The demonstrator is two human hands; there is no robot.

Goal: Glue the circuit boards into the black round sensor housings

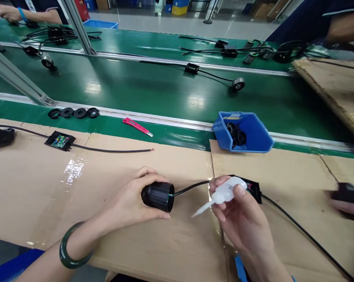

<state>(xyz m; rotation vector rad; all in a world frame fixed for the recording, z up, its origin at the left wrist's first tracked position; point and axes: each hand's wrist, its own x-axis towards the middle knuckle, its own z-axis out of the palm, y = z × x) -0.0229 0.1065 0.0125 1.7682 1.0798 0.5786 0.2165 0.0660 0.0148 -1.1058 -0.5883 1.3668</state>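
Note:
My left hand [135,196] is wrapped round a black ribbed cylinder [160,197] lying on its side, its open end facing right. A black cable [191,188] runs out of that end to the right. In my right hand [244,219] is a small white squeeze bottle [228,190], its thin nozzle pointing down and left, apart from the cylinder. Partly hidden behind my right hand, a black box [255,190] lies on the cardboard, with another cable leaving it to the lower right.
A blue bin [257,135] with black rings stands beyond my right hand. A red cutter [136,126], black rings [80,113] and an open circuit box [60,141] lie to the left. Another person's hand [349,203] is at the right edge. Metal posts [77,25] rise at the left.

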